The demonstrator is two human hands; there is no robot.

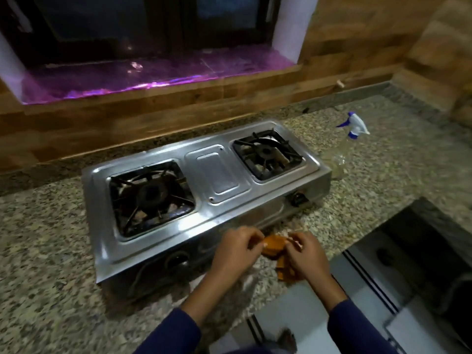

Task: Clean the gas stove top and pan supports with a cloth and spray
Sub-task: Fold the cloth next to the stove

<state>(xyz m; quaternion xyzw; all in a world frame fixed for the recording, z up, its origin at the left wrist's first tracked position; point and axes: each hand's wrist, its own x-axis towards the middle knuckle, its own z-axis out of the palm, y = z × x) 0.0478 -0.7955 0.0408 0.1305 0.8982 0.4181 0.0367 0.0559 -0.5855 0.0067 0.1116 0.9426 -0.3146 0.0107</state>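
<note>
A steel two-burner gas stove [217,175] sits slanted on a speckled granite counter. Black pan supports rest over its left burner [150,198] and right burner [267,153]. In front of the stove's near edge, an orange cloth [274,247] is bunched between my hands. My left hand [236,247] pinches its left end with curled fingers. My right hand [305,254] grips the right end, and part of the cloth hangs below that hand. A clear spray bottle [355,125] with a white and blue trigger head stands on the counter to the right of the stove.
Granite counter [51,251] runs left and right of the stove. A brown tiled wall and a window ledge [153,77] with purple sheen lie behind. The counter edge drops to a pale floor [301,315] at lower right, beside a dark opening [421,241].
</note>
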